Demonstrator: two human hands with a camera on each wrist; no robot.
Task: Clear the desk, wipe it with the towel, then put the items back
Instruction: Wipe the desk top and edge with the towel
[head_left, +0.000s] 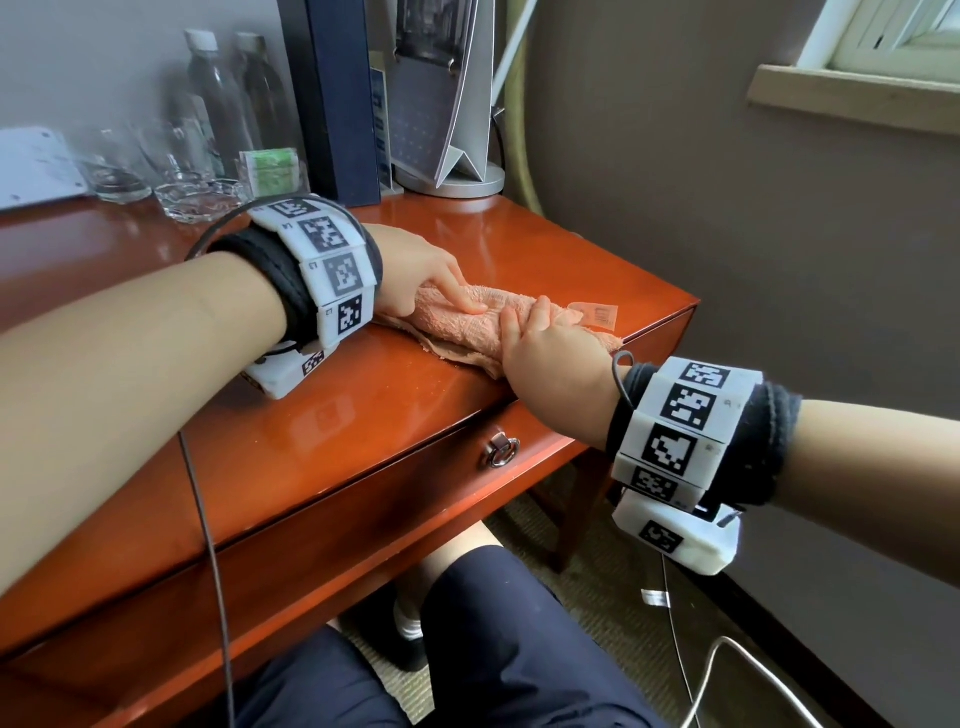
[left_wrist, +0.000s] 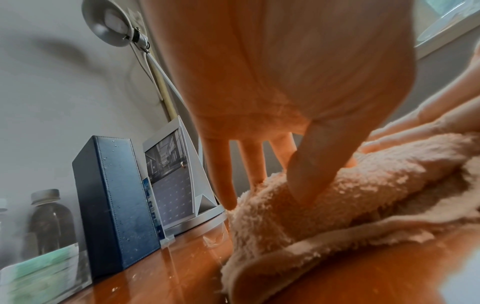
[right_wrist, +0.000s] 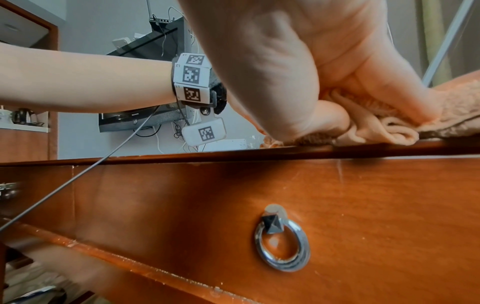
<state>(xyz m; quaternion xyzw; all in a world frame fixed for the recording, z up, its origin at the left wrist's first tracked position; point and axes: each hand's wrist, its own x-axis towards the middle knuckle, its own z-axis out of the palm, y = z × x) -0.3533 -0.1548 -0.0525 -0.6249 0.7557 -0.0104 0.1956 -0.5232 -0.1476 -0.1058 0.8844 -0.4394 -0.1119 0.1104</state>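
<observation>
Left hand (head_left: 415, 267) laid on the towel (head_left: 483, 332), fingers (left_wrist: 223, 176) straight and spread, tips pressing down into the pile, thumb (left_wrist: 309, 164) sunk into the roll. Right hand (head_left: 550, 358) clamped round the near end of the towel, thumb and fingers curled into the folds, heel of the palm sitting on the front edge of the surface (head_left: 322, 405). Peach terry, bunched into a long roll, lying slantwise close to the front right corner, between the two hands; small printed label (head_left: 597, 314) poking out at the end toward the right edge. Glossy red-brown wood around it, with a few pale specks, perhaps water drops, though too blurred in the left wrist view to be sure. Directly below the right hand, a drawer front (right_wrist: 363, 205) with a chrome ring pull (right_wrist: 281, 242). Along the back edge, toward the right corner, a tall dark blue box (head_left: 345, 98) standing upright, a tent-style desk calendar (head_left: 441, 98) just beside it, and a round metal lamp base (head_left: 457, 182) under the calendar. Farther left along the back edge: two clear bottles (head_left: 228, 98), several drinking glasses (head_left: 150, 166), a cut-glass dish (head_left: 200, 200), a small green-and-white packet (head_left: 270, 169), and a white plate-like panel (head_left: 36, 166) at the far left. Marker-covered bands strapped on both wrists, thin cables trailing off them.
</observation>
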